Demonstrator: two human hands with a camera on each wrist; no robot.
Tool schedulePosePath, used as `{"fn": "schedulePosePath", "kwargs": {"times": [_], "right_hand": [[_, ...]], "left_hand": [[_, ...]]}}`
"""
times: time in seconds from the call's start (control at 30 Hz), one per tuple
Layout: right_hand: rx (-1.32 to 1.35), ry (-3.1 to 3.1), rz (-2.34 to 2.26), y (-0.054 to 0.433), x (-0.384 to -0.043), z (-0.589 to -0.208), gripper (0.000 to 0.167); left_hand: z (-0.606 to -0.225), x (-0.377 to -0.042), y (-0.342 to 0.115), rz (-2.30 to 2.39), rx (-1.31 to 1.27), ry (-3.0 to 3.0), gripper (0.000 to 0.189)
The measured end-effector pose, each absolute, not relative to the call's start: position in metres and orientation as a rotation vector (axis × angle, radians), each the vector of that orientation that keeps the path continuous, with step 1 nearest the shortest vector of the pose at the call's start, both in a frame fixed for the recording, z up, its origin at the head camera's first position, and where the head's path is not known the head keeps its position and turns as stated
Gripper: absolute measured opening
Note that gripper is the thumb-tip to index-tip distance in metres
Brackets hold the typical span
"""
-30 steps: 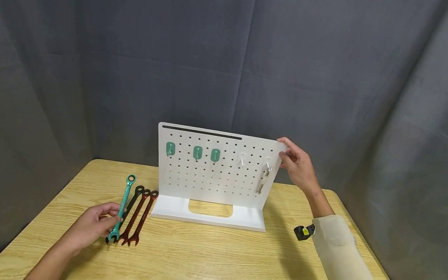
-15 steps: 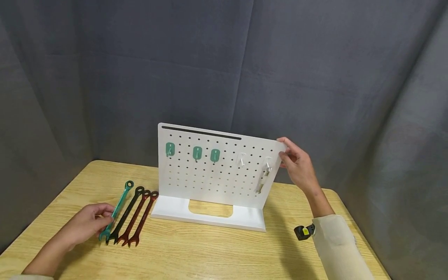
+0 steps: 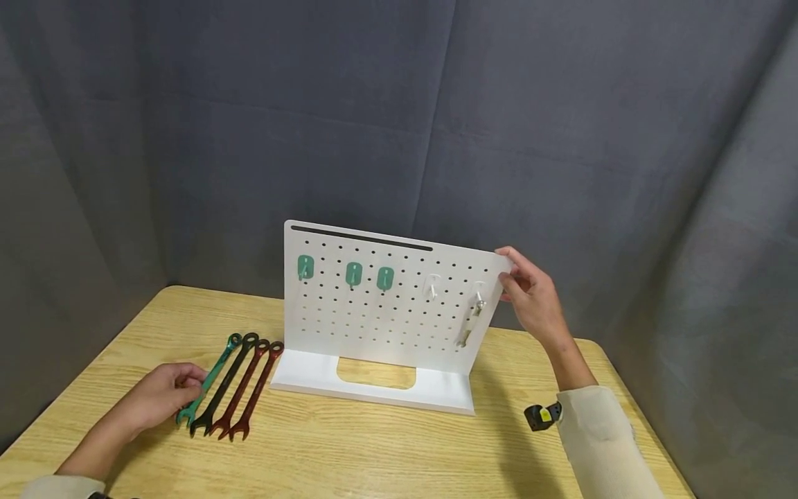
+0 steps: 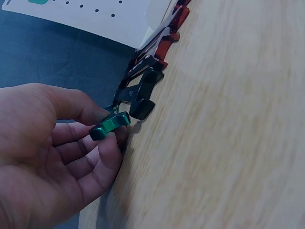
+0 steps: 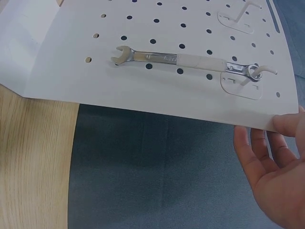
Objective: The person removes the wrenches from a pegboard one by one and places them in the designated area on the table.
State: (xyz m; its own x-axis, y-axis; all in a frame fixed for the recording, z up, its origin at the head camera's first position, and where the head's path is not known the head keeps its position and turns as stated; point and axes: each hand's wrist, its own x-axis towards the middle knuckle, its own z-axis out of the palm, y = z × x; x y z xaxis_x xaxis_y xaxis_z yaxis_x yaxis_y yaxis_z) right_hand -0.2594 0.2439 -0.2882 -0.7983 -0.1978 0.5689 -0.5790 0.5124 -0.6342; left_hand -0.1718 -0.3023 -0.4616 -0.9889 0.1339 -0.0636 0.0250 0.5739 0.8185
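At the left of the table, my left hand (image 3: 163,395) pinches a green combination wrench (image 3: 215,374) between thumb and fingers, close to its open end. In the left wrist view that green jaw end (image 4: 110,126) pokes out between the fingertips. Beside it lie a black wrench (image 3: 223,388) and two red wrenches (image 3: 240,391), roughly parallel. My right hand (image 3: 533,298) grips the upper right edge of a white pegboard (image 3: 374,326), thumb in front and fingers behind. A silver wrench (image 5: 200,62) hangs by its ring end on the board's rightmost white hook (image 5: 243,86).
Three green hooks (image 3: 354,274) sit on the board's left half, and another white hook (image 3: 432,286) is right of them. The board's base (image 3: 305,371) stands on the wooden table (image 3: 374,450). A grey curtain (image 3: 312,138) hangs behind. A black device (image 3: 541,417) is at the right sleeve.
My left hand has brought the green wrench left and down, from above the black wrench to the left of it. The right hand keeps its hold on the pegboard.
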Motion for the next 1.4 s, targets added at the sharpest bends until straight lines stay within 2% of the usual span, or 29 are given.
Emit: {"fn": "schedulePosePath", "kwargs": {"times": [0.23,0.77,1.4], "right_hand": [[0.660,-2.319,1.219,0.250,-0.268,-0.298,0.037],[0.682,-2.301,1.220,0.247,-0.264,-0.293,0.037],[0.673,-2.335,1.184,0.246,-0.261,-0.287,0.037]], "left_hand": [[-0.462,-0.169,-0.301,1.266,0.164,2.789,0.025],[-0.456,-0.169,-0.294,1.056,0.163,2.927,0.016],[-0.449,-0.167,-0.275,1.006,0.244,3.023,0.026]]}}
